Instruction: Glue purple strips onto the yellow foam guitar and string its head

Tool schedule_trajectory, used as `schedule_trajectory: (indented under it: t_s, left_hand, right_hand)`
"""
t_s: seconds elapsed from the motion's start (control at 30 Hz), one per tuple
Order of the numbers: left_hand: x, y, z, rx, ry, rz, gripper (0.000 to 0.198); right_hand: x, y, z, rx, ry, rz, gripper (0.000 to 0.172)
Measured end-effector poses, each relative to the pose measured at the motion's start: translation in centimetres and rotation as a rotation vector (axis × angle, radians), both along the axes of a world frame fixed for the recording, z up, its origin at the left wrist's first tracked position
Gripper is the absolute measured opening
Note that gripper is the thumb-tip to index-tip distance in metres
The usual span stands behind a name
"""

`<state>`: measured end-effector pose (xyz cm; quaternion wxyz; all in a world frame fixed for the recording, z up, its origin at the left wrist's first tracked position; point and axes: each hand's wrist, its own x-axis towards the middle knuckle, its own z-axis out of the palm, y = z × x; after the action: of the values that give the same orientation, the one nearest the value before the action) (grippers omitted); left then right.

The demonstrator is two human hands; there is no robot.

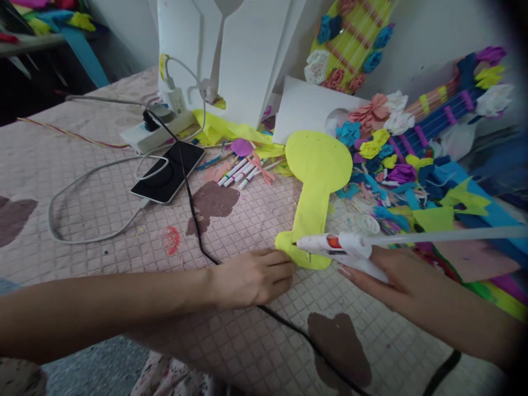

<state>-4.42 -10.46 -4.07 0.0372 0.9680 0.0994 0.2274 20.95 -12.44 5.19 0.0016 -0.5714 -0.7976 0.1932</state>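
Observation:
A yellow cutout (313, 206) lies flat on the quilted cloth, with a rounded head at the far end, a straight neck and a wider near end. My left hand (256, 278) rests at the near left corner of the cutout, fingers together and bent over its edge; the fingertips are partly hidden. In my right hand (391, 280) is a white hot glue gun (348, 247), a long translucent glue stick (445, 235) sticking out of its back. Its dark nozzle points left, at the cutout's near end. Whether the tip touches it, I cannot tell.
A black cord (192, 203) crosses the cloth beneath my left arm. A dark phone (169, 171) on a charging cable and a power strip (157, 132) sit at left. Several markers (239, 171) lie behind. Paper scraps (396, 214) and a flower-decorated paper guitar (429, 126) fill the right.

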Motion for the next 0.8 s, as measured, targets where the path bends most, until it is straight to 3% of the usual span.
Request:
schedule_trajectory:
  t_s: [0.1, 0.33, 0.57, 0.8]
  left_hand:
    - [0.0, 0.0, 0.1, -0.012, 0.008, -0.006, 0.024]
    - [0.1, 0.2, 0.3, -0.027, -0.009, -0.018, 0.027]
    - [0.2, 0.2, 0.0, -0.044, -0.015, -0.004, 0.023]
    - [0.2, 0.2, 0.1, -0.042, -0.032, -0.006, 0.024]
  right_hand:
    - [-0.9, 1.0, 1.0, -0.070, -0.076, 0.083, 0.034]
    - [-2.2, 2.6, 2.8, -0.045, -0.210, 0.164, 0.036]
    - [0.9, 2.3, 3.6, -0.078, -0.209, 0.002, 0.040]
    - [1.1, 1.7, 2.7, -0.056, -0.167, -0.003, 0.036]
